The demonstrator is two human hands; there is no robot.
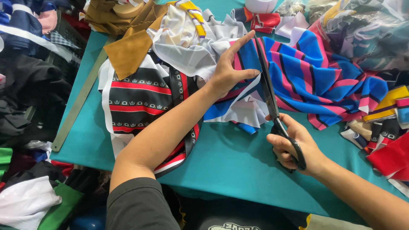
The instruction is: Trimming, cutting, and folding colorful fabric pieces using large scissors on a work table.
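One camera, worn on the person's head, looks steeply down and forward over the teal worktop from close range. Both forearms enter from the bottom edge, at about 6 and 4 o'clock, and the hands sit near frame centre. The worktop's far side runs toward 12 o'clock. No second view overlaps it.

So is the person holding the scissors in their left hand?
No, the scissors are in the right hand, while the left hand presses flat on the striped cloth.
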